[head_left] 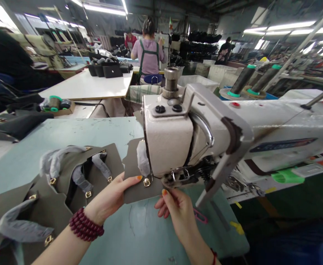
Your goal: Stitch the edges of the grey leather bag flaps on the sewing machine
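Note:
A cream sewing machine (169,141) stands on the pale green table (75,134). Under its head lies a grey-brown leather panel (132,165) with a wrapped handle and a brass ring. My left hand (110,197) grips the panel's near left edge, thumb on top. At the panel's near edge, just below the presser foot, my right hand (175,209) pinches it with curled fingers. A pile of similar panels with wrapped handles (67,180) lies left of my left hand.
Dark bag pieces (15,123) lie at the far left. Thread cones (242,81) stand behind the machine. Pink-handled snips (200,216) lie right of my right hand. A person in a purple top (149,55) stands at a white table (92,85) behind.

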A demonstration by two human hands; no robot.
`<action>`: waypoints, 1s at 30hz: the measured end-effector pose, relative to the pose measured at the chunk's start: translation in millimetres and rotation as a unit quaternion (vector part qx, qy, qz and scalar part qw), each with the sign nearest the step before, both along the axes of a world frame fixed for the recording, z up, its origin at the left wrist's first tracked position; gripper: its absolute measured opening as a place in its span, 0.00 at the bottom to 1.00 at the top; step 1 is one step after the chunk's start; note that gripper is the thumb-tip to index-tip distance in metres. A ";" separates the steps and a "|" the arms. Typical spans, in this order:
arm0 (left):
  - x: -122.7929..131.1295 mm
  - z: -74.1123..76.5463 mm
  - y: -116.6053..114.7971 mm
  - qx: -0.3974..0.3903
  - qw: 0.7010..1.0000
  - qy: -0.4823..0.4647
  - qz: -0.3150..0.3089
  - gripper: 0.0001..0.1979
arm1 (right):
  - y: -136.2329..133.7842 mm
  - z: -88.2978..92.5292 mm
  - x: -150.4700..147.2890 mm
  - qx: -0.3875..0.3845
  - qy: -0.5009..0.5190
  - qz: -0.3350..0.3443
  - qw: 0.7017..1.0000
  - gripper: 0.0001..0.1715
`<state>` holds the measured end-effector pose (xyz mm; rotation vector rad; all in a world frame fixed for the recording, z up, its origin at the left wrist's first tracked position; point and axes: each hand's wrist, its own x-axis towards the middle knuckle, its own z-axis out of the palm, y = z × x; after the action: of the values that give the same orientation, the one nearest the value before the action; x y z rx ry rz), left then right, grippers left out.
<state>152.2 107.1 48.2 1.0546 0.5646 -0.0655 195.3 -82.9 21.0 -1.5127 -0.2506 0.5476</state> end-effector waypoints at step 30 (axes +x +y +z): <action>-1.2 2.6 -0.4 0.223 0.962 -0.033 -0.155 0.14 | 25.7 -7.1 -16.5 0.036 0.054 -0.089 0.994 0.29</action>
<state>151.0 106.7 50.8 1.5760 0.3548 -0.1844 178.9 -57.2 13.9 -1.4144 -0.0503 0.4721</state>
